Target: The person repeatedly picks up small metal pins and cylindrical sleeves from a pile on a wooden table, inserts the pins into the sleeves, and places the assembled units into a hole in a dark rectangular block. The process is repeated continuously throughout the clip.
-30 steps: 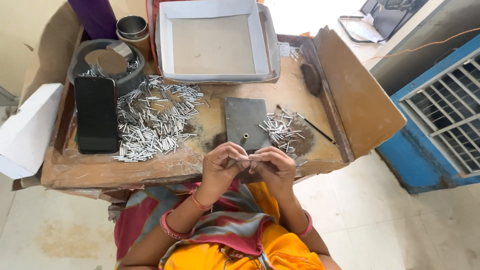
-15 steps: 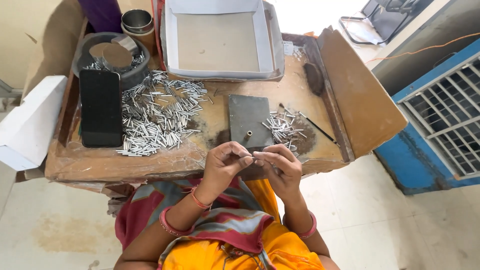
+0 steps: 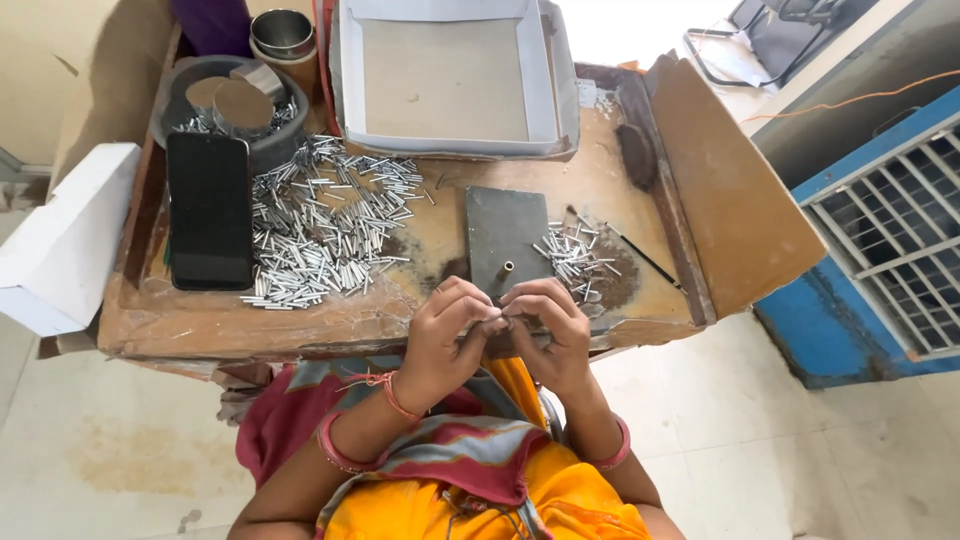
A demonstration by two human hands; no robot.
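My left hand and my right hand meet fingertip to fingertip at the near edge of a worn wooden work table. Between the fingertips they pinch a small metal tube, mostly hidden by the fingers. Just beyond the hands lies a dark grey metal plate with a short peg standing on it. A small heap of silver tubes lies right of the plate. A much larger pile of the same tubes spreads to the left.
A black phone lies at the table's left, beside a white box. A round grey tray with discs, a steel cup and an open shallow white box stand at the back. A blue metal grille stands at the right.
The hands have stayed together at the table's near edge, with small finger movements on the tube. The view has shifted slightly.
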